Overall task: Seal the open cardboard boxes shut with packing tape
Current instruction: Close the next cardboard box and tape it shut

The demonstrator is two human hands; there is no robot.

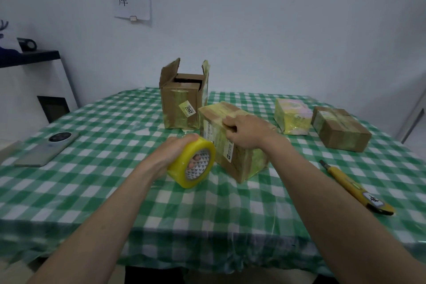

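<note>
My left hand (171, 150) grips a yellow roll of packing tape (192, 163), held just above the table to the left of a closed cardboard box (239, 159) covered in yellowish tape. My right hand (246, 130) rests on top of that box with fingers curled over its left upper edge. Behind it stands a taller cardboard box (182, 101) with its top flaps up and open.
A yellow utility knife (355, 187) lies at the right on the green checked tablecloth (115, 191). A small yellow-wrapped box (291, 116) and a taped brown box (341, 128) sit at the back right. A phone (47, 148) lies at the left.
</note>
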